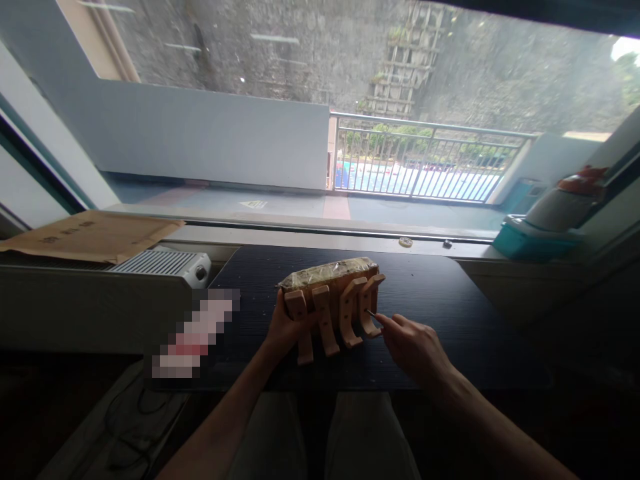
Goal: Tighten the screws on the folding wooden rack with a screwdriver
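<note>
On the dark table lies a brown block [330,272] with a clear plastic covering on its top. Several curved wooden hooks [326,323] stand in a row along its near face, with small dark holes in them. My left hand [286,327] is closed around the block's left end, its thumb lying across the hooks. In my right hand [413,341] is a thin metal-tipped tool [371,313], pinched between the fingers. Its tip meets the rightmost hook [368,305] near a hole. The tool's handle is hidden in my fingers, so its exact kind cannot be made out.
Left of the table [440,293], a brown paper envelope [95,237] rests by a white slatted unit [165,261]. A tape roll [405,242] and a small dark item [447,244] sit on the windowsill. At right stands a teal box [530,240].
</note>
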The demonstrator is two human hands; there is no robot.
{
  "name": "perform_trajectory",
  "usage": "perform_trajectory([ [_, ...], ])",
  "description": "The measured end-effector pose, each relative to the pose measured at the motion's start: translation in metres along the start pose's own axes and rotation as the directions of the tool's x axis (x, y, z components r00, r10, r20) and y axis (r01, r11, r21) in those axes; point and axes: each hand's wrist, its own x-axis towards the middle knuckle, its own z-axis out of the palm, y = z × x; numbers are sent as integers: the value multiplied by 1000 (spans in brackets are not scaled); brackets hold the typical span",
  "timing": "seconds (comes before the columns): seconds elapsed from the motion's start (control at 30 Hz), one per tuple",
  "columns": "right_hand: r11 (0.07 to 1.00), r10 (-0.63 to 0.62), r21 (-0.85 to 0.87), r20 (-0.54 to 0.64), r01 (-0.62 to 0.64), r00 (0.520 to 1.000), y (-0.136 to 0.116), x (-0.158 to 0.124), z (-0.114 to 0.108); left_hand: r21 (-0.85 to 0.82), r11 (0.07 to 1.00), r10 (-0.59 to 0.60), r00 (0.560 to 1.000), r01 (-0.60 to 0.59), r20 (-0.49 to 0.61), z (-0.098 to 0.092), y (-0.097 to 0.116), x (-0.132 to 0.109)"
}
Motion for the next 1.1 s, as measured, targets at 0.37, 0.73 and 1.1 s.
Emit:
perform_trajectory([
  [0.37,844,307,419,134,-334,942,-1,13,-7,-8,999,46,999,-46,-22,3,-2,-5],
  [0.73,972,-178,-166,-42,169,983,0,0,-23,-8,1000,7,1000,-7,15,0,-5,-1],
  [1.1,726,361,664,-142,-182,922,7,3,13,-25,1000,-20,1000,19,-21,2,1,1],
])
